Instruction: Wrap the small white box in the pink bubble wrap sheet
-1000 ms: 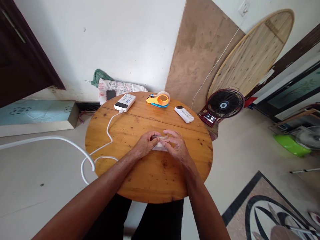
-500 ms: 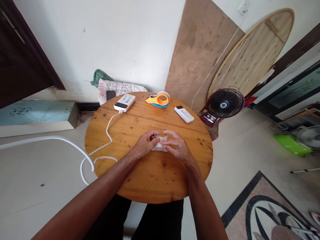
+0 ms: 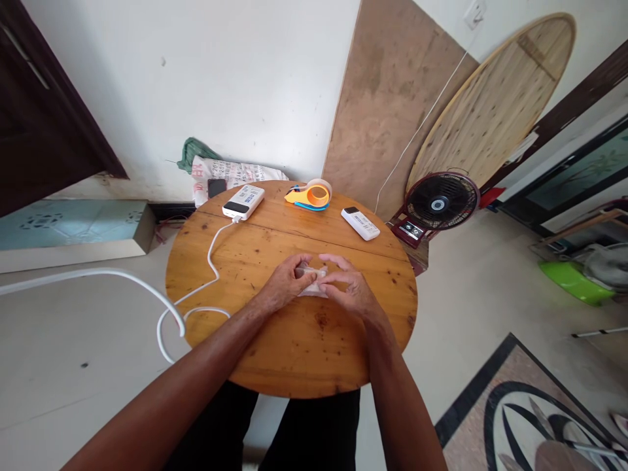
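Observation:
On the round wooden table (image 3: 294,353) in front of me lies a small whitish packet (image 3: 313,290) that looks wrapped in clear plastic. My left hand (image 3: 287,282) grips its left side, the thumb pressing on top. From the right, my right hand (image 3: 349,286) pinches at the packet's upper right part with thumb and forefinger, its other fingers curved above. Both hands hide much of the packet, so its exact kind cannot be made out. Beyond them an orange and blue tape dispenser (image 3: 309,196) rests near the table's far edge.
A white power bank (image 3: 244,201) with a white cable (image 3: 212,255) plugged in sits at the far left of the table. Another white power bank (image 3: 360,224) lies at the far right. A dark fan (image 3: 438,204) stands beyond the right edge; a wall rises behind.
My right thumb and forefinger have shifted slightly to the right over the packet. The left hand keeps its grip, and the other things stay put.

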